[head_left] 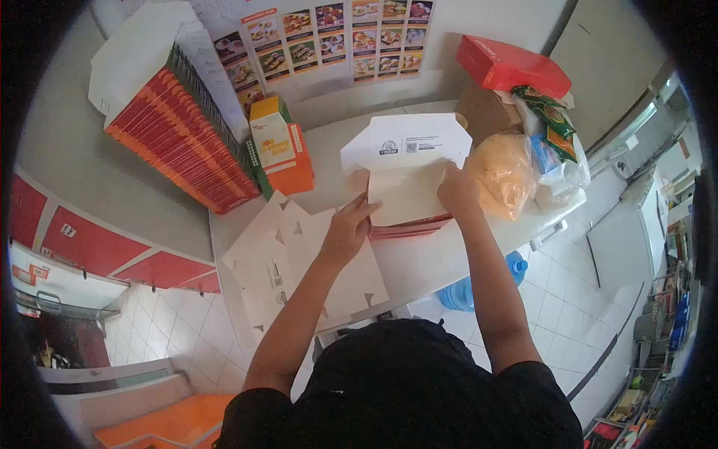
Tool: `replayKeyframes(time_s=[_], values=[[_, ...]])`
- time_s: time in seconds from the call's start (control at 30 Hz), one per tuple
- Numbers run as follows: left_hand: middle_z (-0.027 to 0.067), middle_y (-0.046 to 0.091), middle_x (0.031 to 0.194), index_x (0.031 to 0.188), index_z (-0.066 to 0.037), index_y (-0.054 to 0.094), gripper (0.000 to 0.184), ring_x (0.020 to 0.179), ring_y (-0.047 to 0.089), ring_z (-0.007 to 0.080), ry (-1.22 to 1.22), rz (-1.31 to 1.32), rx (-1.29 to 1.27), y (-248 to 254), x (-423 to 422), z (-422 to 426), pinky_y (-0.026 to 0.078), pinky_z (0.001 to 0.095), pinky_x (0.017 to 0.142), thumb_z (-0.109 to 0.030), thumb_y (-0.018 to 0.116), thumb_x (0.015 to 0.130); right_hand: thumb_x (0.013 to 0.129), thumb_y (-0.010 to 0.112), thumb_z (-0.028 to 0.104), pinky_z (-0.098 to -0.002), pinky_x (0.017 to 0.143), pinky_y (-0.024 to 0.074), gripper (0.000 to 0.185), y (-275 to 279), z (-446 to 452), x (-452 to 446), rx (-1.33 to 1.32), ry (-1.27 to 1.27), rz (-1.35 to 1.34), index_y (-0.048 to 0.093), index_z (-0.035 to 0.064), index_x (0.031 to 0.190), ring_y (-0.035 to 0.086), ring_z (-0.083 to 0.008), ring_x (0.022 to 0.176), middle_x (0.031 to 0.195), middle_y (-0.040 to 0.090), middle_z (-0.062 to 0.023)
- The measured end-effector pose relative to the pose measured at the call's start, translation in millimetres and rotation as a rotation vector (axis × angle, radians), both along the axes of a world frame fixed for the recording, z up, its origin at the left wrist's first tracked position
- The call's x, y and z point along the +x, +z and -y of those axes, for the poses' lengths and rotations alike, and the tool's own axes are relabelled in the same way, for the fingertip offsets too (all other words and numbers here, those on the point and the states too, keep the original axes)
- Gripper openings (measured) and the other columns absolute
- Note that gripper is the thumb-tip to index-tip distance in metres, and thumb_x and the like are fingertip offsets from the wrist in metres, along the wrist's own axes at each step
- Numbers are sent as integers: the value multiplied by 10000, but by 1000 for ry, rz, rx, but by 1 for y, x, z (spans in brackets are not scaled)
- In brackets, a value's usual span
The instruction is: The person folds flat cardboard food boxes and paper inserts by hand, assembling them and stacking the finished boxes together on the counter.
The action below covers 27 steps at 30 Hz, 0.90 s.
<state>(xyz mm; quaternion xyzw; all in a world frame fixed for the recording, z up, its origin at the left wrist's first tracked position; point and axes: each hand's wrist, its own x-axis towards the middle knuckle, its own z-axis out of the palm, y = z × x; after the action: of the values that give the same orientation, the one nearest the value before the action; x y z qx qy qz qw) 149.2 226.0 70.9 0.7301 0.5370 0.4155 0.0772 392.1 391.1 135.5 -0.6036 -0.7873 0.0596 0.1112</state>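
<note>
Cardbd box (409,196) (rect., wht inside).

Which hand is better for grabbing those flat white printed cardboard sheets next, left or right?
Probably the left hand: it's nearer the sheets, with its forearm above them. The right hand is farther off, at the right side of the open red-and-white cardboard box.

I see a plastic bag (505,176) toward the counter's (422,260) right edge, a blue bottle (458,295) below its front edge.
</note>
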Motion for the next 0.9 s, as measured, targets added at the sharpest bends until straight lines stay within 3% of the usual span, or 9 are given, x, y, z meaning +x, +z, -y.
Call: replayKeyframes(time_s=[0.1,0.17,0.23,0.33,0.43,0.53,0.63,0.77,0.9], values=[[252,433,1570,1605,-129,328,765,1463,425,398,130,311,-70,-10,23,32,393,489,1173,-105,684,929,899,588,126,-533,858,566,360,-27,-1,3,81,5,71,607,4,1238,696,-458,988,1053,706,-278],[233,267,1673,1632,-116,269,918,1581,189,382,191,-11,-389,-19,37,77,278,574,1227,-339,765,894,923,627,209,-527,844,568,358,-29,3,7,72,-6,60,625,9,1220,701,-440,980,1076,710,-253],[217,276,1665,1657,-169,202,1072,1568,205,396,315,-634,-839,20,70,112,318,643,1175,-498,794,825,941,660,274,-508,817,572,363,-28,5,11,138,4,-4,639,17,1197,708,-407,942,1067,718,-219],[250,414,1578,1572,-145,408,807,1525,304,394,292,-662,-720,-33,54,154,353,585,1173,-483,715,907,951,690,299,-471,775,568,337,0,19,14,268,80,-263,650,33,1154,715,-347,877,1010,724,-178],[244,649,1299,1329,-102,647,448,1346,544,384,-76,-377,-755,-61,-7,168,475,539,1060,-375,657,974,937,703,207,-437,717,548,224,72,76,9,202,236,-607,655,41,1079,694,-308,799,947,706,-162],[204,730,1010,1112,-59,724,255,1041,702,385,402,-318,-980,39,-10,165,559,484,879,-264,609,1014,904,731,130,-378,614,542,141,79,144,2,87,713,-701,671,50,1003,663,-255,634,874,690,-119],[173,692,790,1019,3,638,207,784,706,377,615,-49,-458,65,-27,180,558,451,738,-202,610,1031,849,807,119,-364,709,559,173,55,189,-20,-124,1052,-727,680,52,946,694,-269,816,955,701,-119],[138,732,1071,1215,28,615,297,1010,711,209,672,663,-221,126,-6,183,560,372,843,-234,565,1086,786,828,155,-462,882,552,281,43,211,-67,87,1452,-843,605,56,924,652,-361,1135,1220,661,-156],[124,636,1352,1418,8,492,387,1207,650,227,460,1534,-71,159,30,185,550,378,1017,-198,539,1094,811,789,98,-509,982,522,240,27,214,-92,263,1499,-1038,599,33,942,606,-396,1207,1298,607,-190]])
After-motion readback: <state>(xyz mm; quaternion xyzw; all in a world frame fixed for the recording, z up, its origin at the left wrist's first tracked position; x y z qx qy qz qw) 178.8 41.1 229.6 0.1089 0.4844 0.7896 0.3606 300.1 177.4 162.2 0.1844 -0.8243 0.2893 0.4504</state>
